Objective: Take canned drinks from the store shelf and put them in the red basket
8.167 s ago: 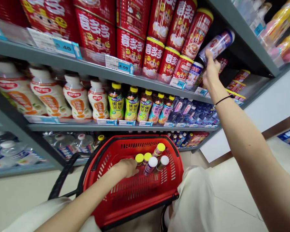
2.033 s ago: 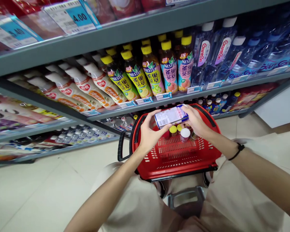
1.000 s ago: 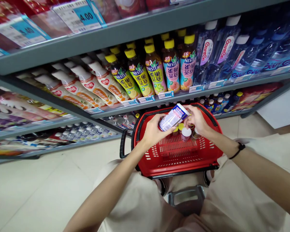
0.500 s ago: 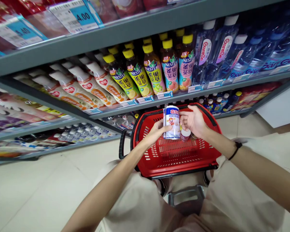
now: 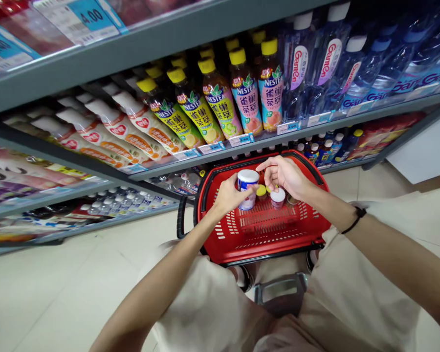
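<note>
My left hand (image 5: pixel 230 194) is closed round a blue-and-white can (image 5: pixel 246 187) with a white top, thumb across its near side. The can is upright, over the left half of a red shopping basket (image 5: pixel 242 249). My right hand (image 5: pixel 284 177) is open just right of the can, forefinger stretched toward its top edge and the other fingers loosely curled. Beneath that hand, bottles stand in the basket: a white-capped bottle (image 5: pixel 277 196) and a yellow-capped bottle (image 5: pixel 261 192). The right hand partly hides the things behind it.
Behind the basket rises a grey shelf (image 5: pixel 161 168) with Nestea bottles (image 5: pixel 220 105), white-capped milky drink bottles (image 5: pixel 112 122) and clear water bottles (image 5: pixel 324 63). A black basket handle (image 5: pixel 181 217) sticks out on the left. A grey stool (image 5: pixel 282 293) is between my legs.
My left hand has lowered the can into the basket and tipped it, so its white top faces me. My right hand has come away from its side. The view has shifted slightly.
</note>
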`<state>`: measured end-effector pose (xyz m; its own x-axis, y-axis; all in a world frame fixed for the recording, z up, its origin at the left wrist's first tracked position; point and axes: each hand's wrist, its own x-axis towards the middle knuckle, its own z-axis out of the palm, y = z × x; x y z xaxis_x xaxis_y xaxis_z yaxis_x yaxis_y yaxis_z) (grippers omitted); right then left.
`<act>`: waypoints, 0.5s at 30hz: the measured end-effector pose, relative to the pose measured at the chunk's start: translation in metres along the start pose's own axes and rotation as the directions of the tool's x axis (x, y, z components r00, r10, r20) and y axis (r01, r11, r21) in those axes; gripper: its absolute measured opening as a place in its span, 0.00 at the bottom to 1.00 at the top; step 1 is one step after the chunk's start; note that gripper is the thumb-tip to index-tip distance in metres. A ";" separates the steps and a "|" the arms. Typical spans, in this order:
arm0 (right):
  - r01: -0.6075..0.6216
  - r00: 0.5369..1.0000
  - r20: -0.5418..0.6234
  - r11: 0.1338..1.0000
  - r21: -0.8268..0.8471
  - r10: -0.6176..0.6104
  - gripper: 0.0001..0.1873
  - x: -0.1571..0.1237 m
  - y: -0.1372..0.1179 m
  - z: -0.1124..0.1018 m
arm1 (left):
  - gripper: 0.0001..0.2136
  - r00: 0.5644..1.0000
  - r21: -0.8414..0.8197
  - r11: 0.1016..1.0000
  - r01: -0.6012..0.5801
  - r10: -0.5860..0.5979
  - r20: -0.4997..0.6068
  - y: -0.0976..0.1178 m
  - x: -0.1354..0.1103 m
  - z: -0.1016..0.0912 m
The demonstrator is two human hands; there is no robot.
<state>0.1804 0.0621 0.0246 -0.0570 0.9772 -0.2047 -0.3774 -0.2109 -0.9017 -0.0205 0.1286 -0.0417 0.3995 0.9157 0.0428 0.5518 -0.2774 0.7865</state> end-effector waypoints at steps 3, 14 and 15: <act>0.065 0.998 -0.011 0.996 -0.054 -0.065 0.16 0.001 -0.001 -0.004 | 0.26 0.995 0.409 0.907 -0.100 0.090 0.043 -0.004 -0.002 0.006; 0.055 0.998 0.034 0.981 -0.186 -0.049 0.18 0.010 -0.018 0.002 | 0.32 0.837 0.765 0.598 -0.239 -0.272 0.475 -0.053 0.021 0.101; 0.049 0.998 0.036 0.979 -0.196 -0.043 0.18 0.012 -0.017 0.001 | 0.30 0.830 0.769 0.590 -0.247 -0.281 0.482 -0.057 0.022 0.111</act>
<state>0.1856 0.0772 0.0383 -0.0743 0.9856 -0.1521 -0.1911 -0.1638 -0.9678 0.0373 0.1322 -0.1542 0.5291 0.6976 -0.4830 0.7897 -0.6132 -0.0206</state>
